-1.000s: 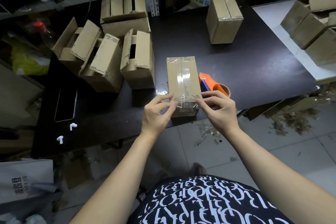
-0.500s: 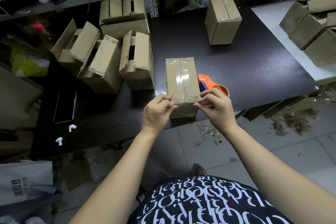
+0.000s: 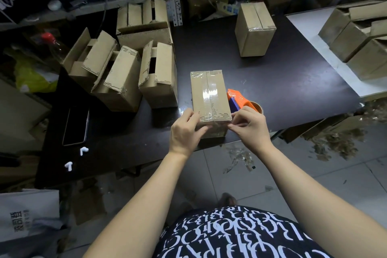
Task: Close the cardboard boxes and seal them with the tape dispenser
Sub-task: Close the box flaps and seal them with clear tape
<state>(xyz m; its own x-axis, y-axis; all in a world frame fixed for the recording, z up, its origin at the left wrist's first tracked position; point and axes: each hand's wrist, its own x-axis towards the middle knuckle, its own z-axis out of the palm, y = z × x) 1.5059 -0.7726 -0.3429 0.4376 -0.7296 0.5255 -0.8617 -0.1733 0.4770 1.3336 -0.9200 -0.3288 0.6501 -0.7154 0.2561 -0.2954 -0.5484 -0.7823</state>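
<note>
Dark table point(image 3: 282, 90) in a cluttered packing room, with shelving along the top of the frame and tape scraps on the floor below.

Taped box point(image 3: 209, 94) sits at centre frame, at the table's near edge. Clear tape runs along its top seam and over the near end. It is probably placed there so both hands reach it without stretching.

Left hand point(image 3: 185, 130): fingers nearly straight and flat against the near end face, thumb at the top edge. Judged to be pressing the tape tail down.

Right hand point(image 3: 251, 126): fingers curled, thumb and forefinger pinching at the near right corner, likely smoothing tape there. Cannot tell if loose tape is between them.

Tape dispenser point(image 3: 238, 98), orange, lies just right of the box, set down within reach.

Open boxes point(image 3: 159, 75) cluster at left of centre, flaps up, awaiting closing. Sealed box point(image 3: 254, 29) stands apart at upper right, presumably finished.
</note>
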